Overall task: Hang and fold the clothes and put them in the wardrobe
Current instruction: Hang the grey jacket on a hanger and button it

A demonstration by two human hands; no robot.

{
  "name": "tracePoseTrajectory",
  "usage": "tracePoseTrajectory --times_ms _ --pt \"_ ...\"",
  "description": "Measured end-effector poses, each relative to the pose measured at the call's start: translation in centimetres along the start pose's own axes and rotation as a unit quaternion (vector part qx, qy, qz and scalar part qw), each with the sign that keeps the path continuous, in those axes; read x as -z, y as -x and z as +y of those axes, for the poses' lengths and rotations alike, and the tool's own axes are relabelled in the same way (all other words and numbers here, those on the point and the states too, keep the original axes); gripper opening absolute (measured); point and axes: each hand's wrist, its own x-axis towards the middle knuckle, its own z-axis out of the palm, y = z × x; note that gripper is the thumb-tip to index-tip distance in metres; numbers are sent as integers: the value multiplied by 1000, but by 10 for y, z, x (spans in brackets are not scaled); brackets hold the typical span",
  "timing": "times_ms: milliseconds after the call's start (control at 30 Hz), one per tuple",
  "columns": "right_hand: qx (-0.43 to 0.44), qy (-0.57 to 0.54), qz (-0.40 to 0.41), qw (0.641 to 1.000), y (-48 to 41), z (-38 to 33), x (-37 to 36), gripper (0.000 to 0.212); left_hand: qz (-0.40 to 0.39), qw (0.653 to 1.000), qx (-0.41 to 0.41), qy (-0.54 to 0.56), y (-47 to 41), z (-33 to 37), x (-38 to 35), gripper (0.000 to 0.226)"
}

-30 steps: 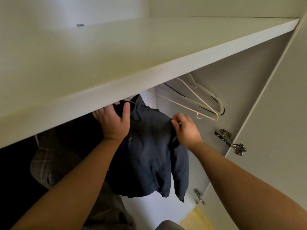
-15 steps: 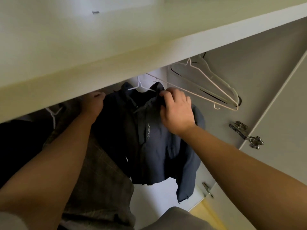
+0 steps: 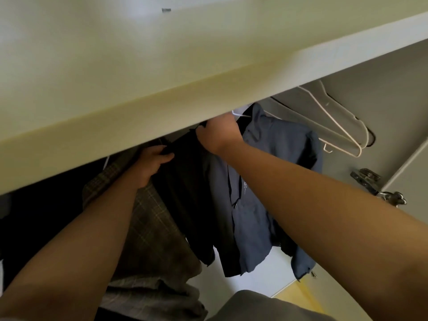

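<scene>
A dark blue jacket (image 3: 261, 193) hangs on a white wire hanger (image 3: 239, 113) just under the wardrobe's upper shelf (image 3: 162, 66). My right hand (image 3: 218, 134) grips the jacket's collar near the hanger hook. My left hand (image 3: 152, 162) holds the jacket's darker left shoulder, which lies in shadow. The rail and the hanger hook are hidden behind the shelf's front edge.
A brown plaid garment (image 3: 148, 218) hangs to the left of the jacket. Several empty white hangers (image 3: 335, 126) hang at the right, close to the wardrobe's side wall. The open door with its metal hinge (image 3: 370, 179) stands at the right. Yellow floor (image 3: 301, 297) shows below.
My right hand moved from the jacket's right shoulder up and left to the collar. My left hand shifted along the left shoulder. The jacket now hangs spread wider, and the view moved closer.
</scene>
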Motion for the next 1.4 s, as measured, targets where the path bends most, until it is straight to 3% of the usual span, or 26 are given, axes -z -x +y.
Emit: tracePoseTrajectory --times_ms 133,233,333,433,533,567,667,833,1033,1133,1233,1300,1400 --pt "-9 46 10 999 -2 -7 -6 17 34 997 -60 -32 4 -11 4 27" --pt "-5 93 8 996 -3 -5 -3 36 88 977 -130 -147 9 -20 5 31" --pt "-4 89 5 996 -5 -8 1 37 157 945 -173 -229 19 -34 3 39" --pt "-3 89 14 996 -1 -8 -2 35 195 930 -202 -238 24 -49 3 39" --pt "8 50 39 998 6 -7 -7 10 235 914 -222 -246 25 -56 4 35" --pt "15 52 47 997 7 -6 -9 18 240 912 -226 -244 25 -56 5 34" --pt "26 79 55 995 9 -7 -13 38 220 916 -232 -242 25 -55 6 36" --pt "16 100 71 992 9 -11 -18 30 214 914 -235 -253 24 -58 10 31" --pt "65 97 58 991 17 -12 -22 36 181 957 -126 -191 22 -66 10 37" --pt "140 53 126 981 30 -4 -15 27 181 961 -90 -191 20 -63 3 38" --pt "180 32 282 942 43 23 -3 23 189 957 -39 -216 14 -47 -8 36" --pt "104 33 341 934 47 50 5 24 191 957 -13 -220 9 -31 -16 33" --pt "-30 31 349 936 46 83 20 29 183 960 -78 -198 6 4 -28 37"
